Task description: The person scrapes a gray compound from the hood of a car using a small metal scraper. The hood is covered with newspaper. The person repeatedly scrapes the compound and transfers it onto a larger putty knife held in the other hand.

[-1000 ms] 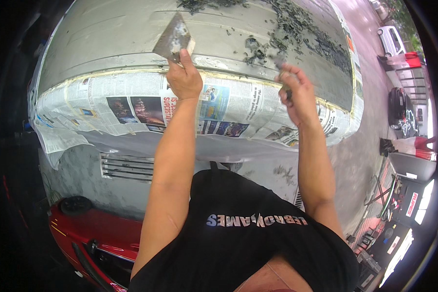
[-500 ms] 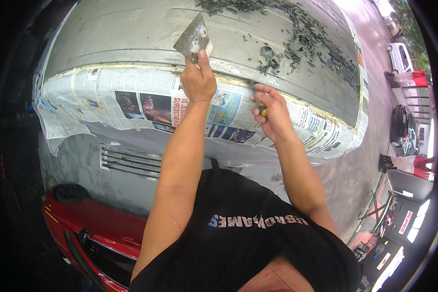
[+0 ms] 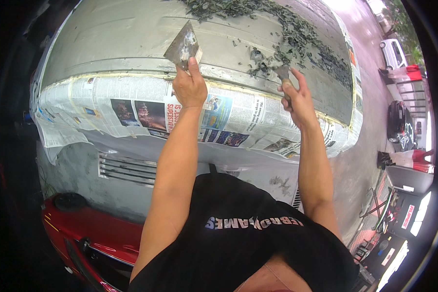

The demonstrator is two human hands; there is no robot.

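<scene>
My left hand (image 3: 190,88) is closed on a wide, stained metal scraper (image 3: 183,44), its blade pointing up over the grey vehicle roof panel (image 3: 117,41). In my right hand (image 3: 301,103) is a narrower putty knife (image 3: 282,74), its blade at the edge of the loose dark paint flakes (image 3: 306,41). The fingers wrap its handle, with one finger stretched upward. Curled flakes lie in a thick band over the far and right parts of the panel. Whether either blade touches the panel is hard to tell.
Taped newspaper (image 3: 95,109) covers the panel's near side, with plastic sheeting hanging below. A red car (image 3: 92,228) is at lower left, beside a floor grate (image 3: 126,169). On the right are a white van (image 3: 393,53), a dark car (image 3: 398,121) and a tool board (image 3: 392,233).
My right hand has moved right and farther over the panel, from the newspaper edge to the flakes, bringing the putty knife into clear sight. My left hand still holds the scraper, shifted slightly.
</scene>
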